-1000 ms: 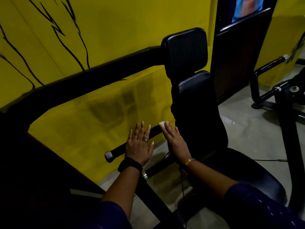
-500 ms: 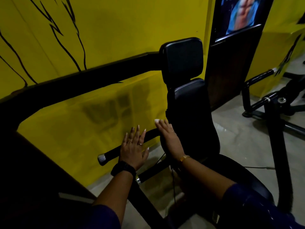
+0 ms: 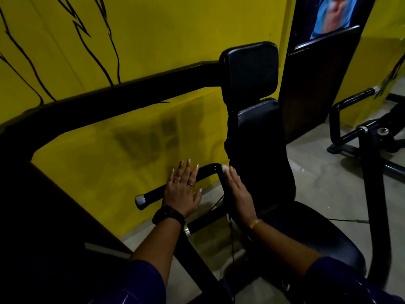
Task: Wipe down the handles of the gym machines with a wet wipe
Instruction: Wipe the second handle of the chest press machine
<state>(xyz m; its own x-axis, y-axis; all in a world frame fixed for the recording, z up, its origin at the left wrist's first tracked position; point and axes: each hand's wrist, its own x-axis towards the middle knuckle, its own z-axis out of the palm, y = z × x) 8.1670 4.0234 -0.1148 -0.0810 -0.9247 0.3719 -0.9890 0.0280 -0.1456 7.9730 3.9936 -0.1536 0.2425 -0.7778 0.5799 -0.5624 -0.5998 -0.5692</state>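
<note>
A black bent handle bar (image 3: 151, 195) with a chrome end cap sticks out beside the machine's seat. My left hand (image 3: 180, 191) rests flat on its straight part with the fingers spread and straight. My right hand (image 3: 237, 194) lies flat along the bar's downward leg. Its straight fingers press a small white wet wipe (image 3: 225, 168) against the bend; only the wipe's tip shows past the fingertips. A second, lower black handle (image 3: 203, 222) with a chrome collar runs below my hands.
The black padded backrest (image 3: 260, 150), headrest (image 3: 249, 69) and seat (image 3: 328, 238) stand just right of my hands. A thick black frame arm (image 3: 109, 99) curves overhead against the yellow wall. Another machine's bars (image 3: 355, 132) stand at the right on the grey floor.
My view has swung a little. Both hands stay flat on the handle, and my right hand has shifted slightly with the wipe at the bend.
</note>
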